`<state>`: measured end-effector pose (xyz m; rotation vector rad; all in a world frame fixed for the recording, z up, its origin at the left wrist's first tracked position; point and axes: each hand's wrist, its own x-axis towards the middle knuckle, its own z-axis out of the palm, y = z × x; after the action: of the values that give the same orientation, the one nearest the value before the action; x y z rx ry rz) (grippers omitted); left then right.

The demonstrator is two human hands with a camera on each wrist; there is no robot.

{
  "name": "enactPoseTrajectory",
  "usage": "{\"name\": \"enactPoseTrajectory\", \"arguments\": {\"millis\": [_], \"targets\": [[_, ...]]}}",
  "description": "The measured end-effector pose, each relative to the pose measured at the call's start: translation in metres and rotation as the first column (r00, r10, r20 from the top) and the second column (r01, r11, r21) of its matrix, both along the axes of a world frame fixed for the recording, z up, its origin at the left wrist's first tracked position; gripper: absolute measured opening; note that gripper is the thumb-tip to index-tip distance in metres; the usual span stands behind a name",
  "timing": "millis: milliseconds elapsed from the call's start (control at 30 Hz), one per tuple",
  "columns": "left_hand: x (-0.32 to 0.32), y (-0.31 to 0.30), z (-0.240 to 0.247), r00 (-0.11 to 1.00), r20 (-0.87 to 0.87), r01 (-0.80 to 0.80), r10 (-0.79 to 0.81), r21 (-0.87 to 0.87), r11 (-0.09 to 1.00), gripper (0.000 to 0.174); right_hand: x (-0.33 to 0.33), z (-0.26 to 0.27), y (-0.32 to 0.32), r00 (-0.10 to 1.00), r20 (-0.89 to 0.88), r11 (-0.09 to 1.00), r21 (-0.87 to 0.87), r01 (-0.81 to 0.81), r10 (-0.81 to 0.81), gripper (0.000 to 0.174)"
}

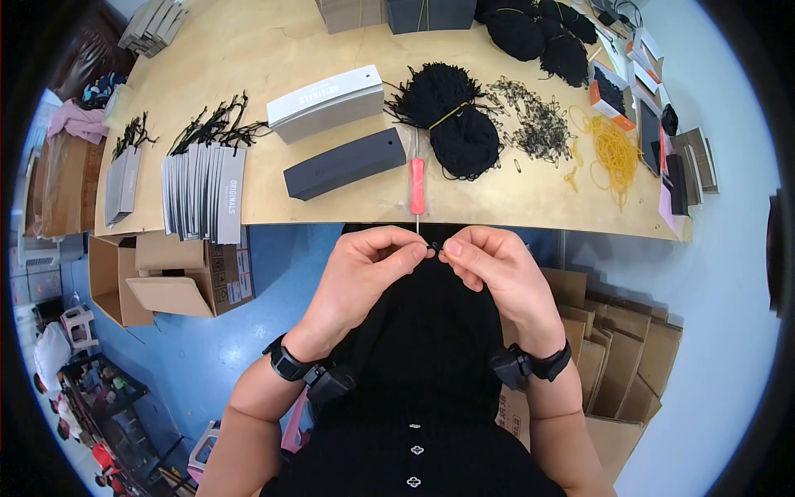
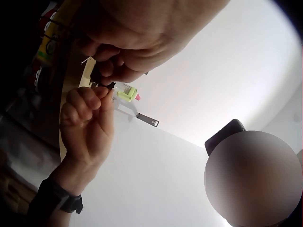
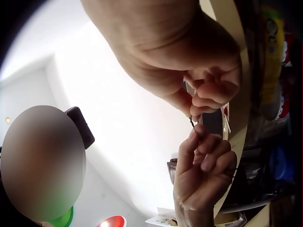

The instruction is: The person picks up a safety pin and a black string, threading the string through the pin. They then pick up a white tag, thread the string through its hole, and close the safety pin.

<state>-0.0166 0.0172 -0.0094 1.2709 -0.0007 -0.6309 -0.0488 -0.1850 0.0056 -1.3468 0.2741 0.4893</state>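
Black top [image 1: 414, 431] nearest, filling bottom of head view, small buttons down the middle. Just above it, left hand [image 1: 360, 277] and right hand [image 1: 497, 273], fingertips meeting over the lap, just short of the wooden table [image 1: 248, 50] edge. Both curled, thumb and forefinger of each pinching a small black string [image 1: 432, 246] between them; other fingers folded in. Same pinch seen from both wrist views, a short bit of string showing between the two hands. Cannot tell whether anything else is in the pinch, too small. Dark bands on both wrists.

On the table straight ahead: red-handled tool [image 1: 416, 186], thin metal tip pointing toward the hands. Beside it, dark grey tag stack [image 1: 344, 163]; behind that, white tag stack [image 1: 327, 103]. Right of those, bundle of black strings [image 1: 451, 120] tied with a yellow band, then heap of safety pins [image 1: 538, 124], then yellow rubber bands [image 1: 614, 153]. Far left, strung tags [image 1: 203, 195] standing in rows. Cardboard boxes [image 1: 166, 277] on blue floor under the table's left side.
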Motion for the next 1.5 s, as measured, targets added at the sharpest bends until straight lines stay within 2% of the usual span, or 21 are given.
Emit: {"name": "enactPoseTrajectory", "arguments": {"millis": [200,400,500,567,633,700,800,933,1033,1100,1200,1400,1467,1500], "targets": [[0.001,-0.001,0.0,1.0,-0.002,0.001,-0.001,-0.017,1.0,0.014,-0.003,0.001,0.007,0.999,0.02,0.999,0.006,0.035,-0.035,0.029],[0.001,-0.002,-0.002,1.0,0.016,-0.013,0.013,-0.047,0.999,0.015,-0.006,0.001,0.008,0.997,0.052,0.995,-0.08,0.056,-0.052,0.028],[0.002,0.0,-0.002,1.0,0.027,0.012,-0.011,-0.046,0.999,0.016,-0.01,0.007,0.014,0.988,0.141,0.984,-0.158,0.088,-0.065,0.023],[0.004,0.003,-0.003,0.999,0.019,0.026,-0.025,-0.06,0.998,0.017,-0.013,0.01,0.016,0.877,0.472,0.827,-0.524,0.203,0.084,0.015],[0.003,0.002,-0.001,0.999,0.017,0.028,-0.027,-0.051,0.998,0.017,-0.013,0.019,0.018,0.886,0.448,0.788,-0.585,0.192,0.117,0.013],[0.003,0.001,-0.001,0.999,0.015,0.032,-0.031,-0.045,0.999,0.017,-0.013,0.01,0.018,0.784,0.579,0.689,-0.663,0.293,0.224,0.021],[0.003,0.001,-0.001,0.999,0.005,0.035,-0.034,-0.058,0.998,0.018,-0.011,0.009,0.019,0.737,0.629,0.629,-0.683,0.371,0.248,0.025],[0.003,0.001,-0.001,0.999,0.0,0.037,-0.037,-0.059,0.998,0.019,-0.009,0.018,0.019,0.73,0.629,0.64,-0.682,0.353,0.267,0.026],[0.003,0.002,0.0,0.999,-0.002,0.043,-0.044,-0.063,0.997,0.019,-0.006,0.017,0.014,0.684,0.66,0.651,-0.672,0.353,0.311,0.029],[0.004,0.003,0.0,0.999,-0.001,0.052,-0.053,-0.065,0.997,0.019,-0.003,0.016,0.01,0.546,0.692,0.538,-0.717,0.443,0.473,0.031],[0.005,0.004,-0.001,0.996,-0.009,0.082,-0.083,-0.094,0.992,0.018,0.0,0.02,0.01,0.505,0.7,0.539,-0.713,0.448,0.505,0.028],[0.002,0.006,-0.001,0.996,-0.034,0.077,-0.081,-0.092,0.993,0.018,0.002,0.015,0.011,0.48,0.716,0.553,-0.697,0.456,0.507,0.022],[0.001,0.011,-0.005,0.987,-0.142,0.066,-0.08,-0.102,0.993,0.017,0.003,0.014,0.01,0.488,0.735,0.552,-0.676,0.487,0.47,0.021],[-0.001,0.013,-0.004,0.987,-0.142,0.067,-0.081,-0.101,0.993,0.017,0.004,0.013,0.009,0.495,0.754,0.55,-0.655,0.518,0.432,0.021]]}}
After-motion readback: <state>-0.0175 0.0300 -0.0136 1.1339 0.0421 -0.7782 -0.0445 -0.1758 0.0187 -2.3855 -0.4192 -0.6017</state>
